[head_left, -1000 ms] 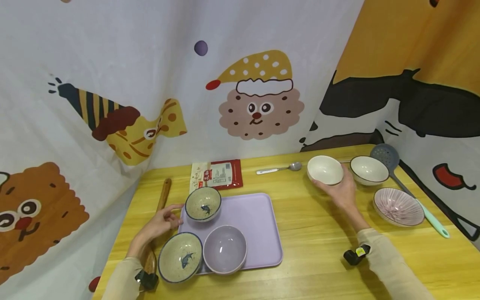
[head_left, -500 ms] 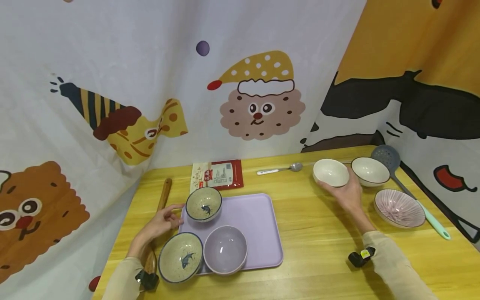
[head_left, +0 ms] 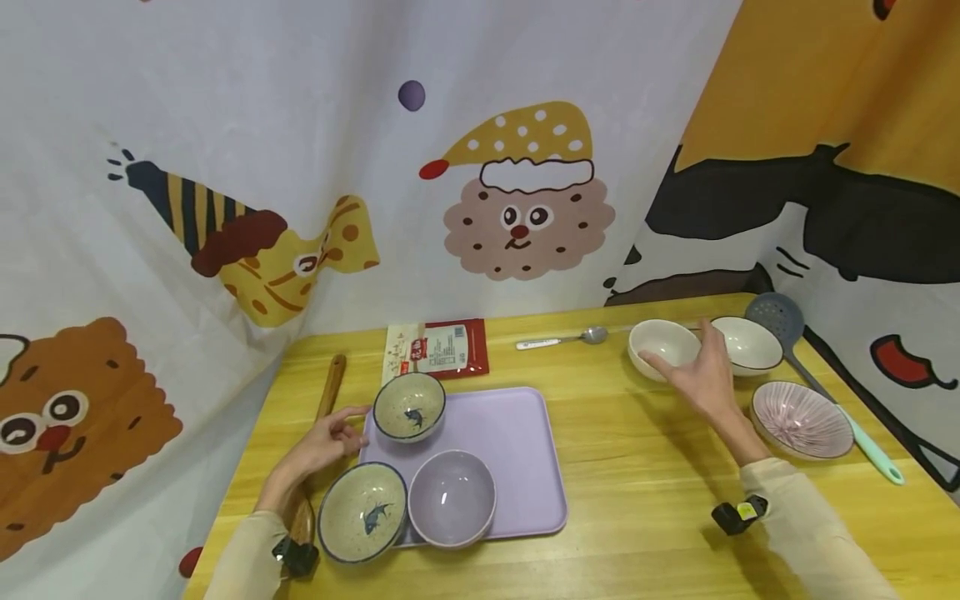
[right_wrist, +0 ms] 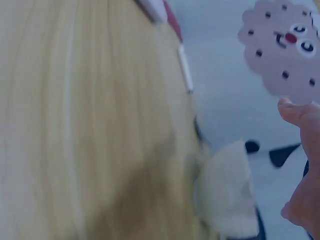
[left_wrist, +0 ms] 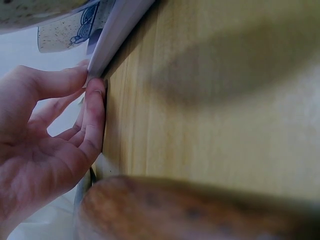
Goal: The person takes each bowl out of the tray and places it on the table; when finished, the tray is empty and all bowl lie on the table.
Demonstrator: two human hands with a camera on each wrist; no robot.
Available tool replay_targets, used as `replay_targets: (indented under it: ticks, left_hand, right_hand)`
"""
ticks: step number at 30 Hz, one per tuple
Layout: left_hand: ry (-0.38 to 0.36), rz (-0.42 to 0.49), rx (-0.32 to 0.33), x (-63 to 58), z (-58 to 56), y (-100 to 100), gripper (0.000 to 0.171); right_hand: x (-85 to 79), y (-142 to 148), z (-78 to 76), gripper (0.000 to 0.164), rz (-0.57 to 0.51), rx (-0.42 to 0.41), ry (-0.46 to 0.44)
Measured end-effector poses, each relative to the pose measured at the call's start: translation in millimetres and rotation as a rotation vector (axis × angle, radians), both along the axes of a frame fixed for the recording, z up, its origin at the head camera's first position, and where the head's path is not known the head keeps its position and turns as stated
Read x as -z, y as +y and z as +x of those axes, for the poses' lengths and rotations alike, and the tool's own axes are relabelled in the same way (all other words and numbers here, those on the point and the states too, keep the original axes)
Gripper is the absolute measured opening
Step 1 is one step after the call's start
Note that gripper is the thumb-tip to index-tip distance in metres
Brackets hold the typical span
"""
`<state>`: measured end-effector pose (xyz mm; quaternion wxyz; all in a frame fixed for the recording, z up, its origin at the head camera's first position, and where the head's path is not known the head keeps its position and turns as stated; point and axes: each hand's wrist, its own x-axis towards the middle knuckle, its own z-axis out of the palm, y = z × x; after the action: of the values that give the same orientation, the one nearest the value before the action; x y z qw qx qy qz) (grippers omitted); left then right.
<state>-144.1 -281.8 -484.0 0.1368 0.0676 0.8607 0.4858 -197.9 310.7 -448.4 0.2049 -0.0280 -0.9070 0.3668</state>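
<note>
My left hand (head_left: 324, 450) pinches the left edge of the lavender tray (head_left: 525, 458) between thumb and fingers, as the left wrist view shows. A small fish-patterned bowl (head_left: 408, 407) sits on the tray beside that hand. Towards the front, a larger fish-patterned bowl (head_left: 363, 512) and a lavender bowl (head_left: 452, 500) overlap the tray's edge. At the back right, my right hand (head_left: 708, 379) has its thumb and fingers spread above a white bowl (head_left: 660, 346). In the right wrist view the fingers stand apart from this bowl (right_wrist: 227, 192).
A second white bowl (head_left: 750, 346) with a dark rim and a pink-striped bowl (head_left: 801, 419) stand at the right. Behind them lies a skimmer (head_left: 776, 312) with a mint handle. A spoon (head_left: 570, 338) and a red-and-cream packet (head_left: 442, 348) lie at the back. A wooden handle (head_left: 330, 387) lies left.
The right hand has carried the white bowl slightly right, beside the second white bowl, and let go of it, its fingers now lifted and spread. The left hand stays at the tray.
</note>
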Motion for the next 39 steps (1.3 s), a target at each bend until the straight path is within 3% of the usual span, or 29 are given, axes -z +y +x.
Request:
replay_targets:
  ticks: [7,14,20,29,39]
  left_hand:
    - [-0.004,-0.018,0.003,-1.9,1.3,1,0.059]
    - [-0.015,-0.009,0.004,-3.8,1.7,2,0.061]
    - [-0.007,0.003,0.005,-2.5,1.9,1,0.061]
    - [-0.007,-0.021,-0.004,-1.0,2.5,1,0.061]
    - [0.0,-0.021,-0.004,1.0,-1.0,0,0.061]
  right_hand:
    - [-22.3,-35,13.6,0.109,-0.069,-0.111,-0.018]
    - [-28.9,-71,29.1,0.111,-0.071,-0.233,-0.104]
    - [-27.0,-99,38.1,0.107,-0.079,-0.389,-0.085]
    - [-27.3,-145,56.0,0.116,0.016,-0.675,-0.12]
    - [-1.6,-189,80.4,0.131,0.071,-0.974,-0.189]
